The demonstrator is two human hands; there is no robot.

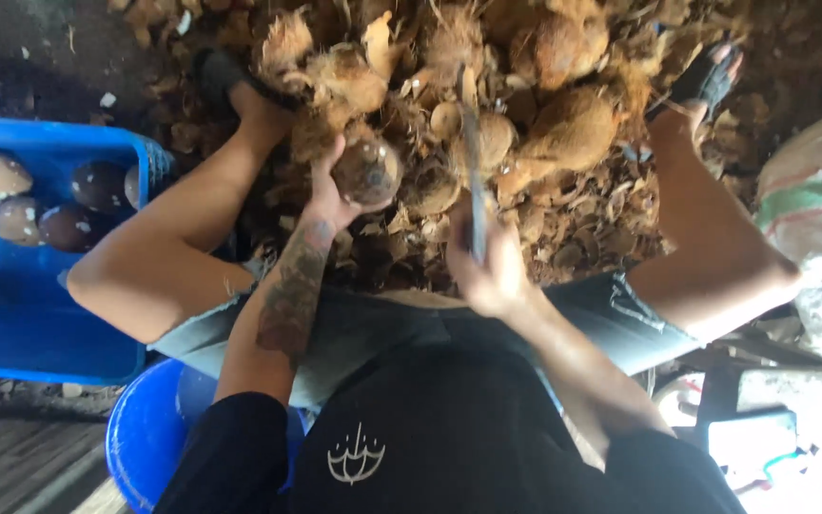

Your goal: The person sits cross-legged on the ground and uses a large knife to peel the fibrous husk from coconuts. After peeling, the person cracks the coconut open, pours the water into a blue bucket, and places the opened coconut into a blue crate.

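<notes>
My left hand [327, 198] grips a partly husked brown coconut [366, 171], holding it between my knees over a heap of husk. My right hand [487, 269] is closed around the handle of a long knife [474, 162], whose blade points away from me beside the coconut. Several unhusked coconuts [573, 124] lie in the heap ahead, between my two feet.
A blue crate [40, 314] on the left holds several peeled dark coconuts [73, 227]. A blue bucket rim [140, 438] sits under my left thigh. A woven sack [815, 190] stands at the right. Husk scraps [582, 228] cover the ground.
</notes>
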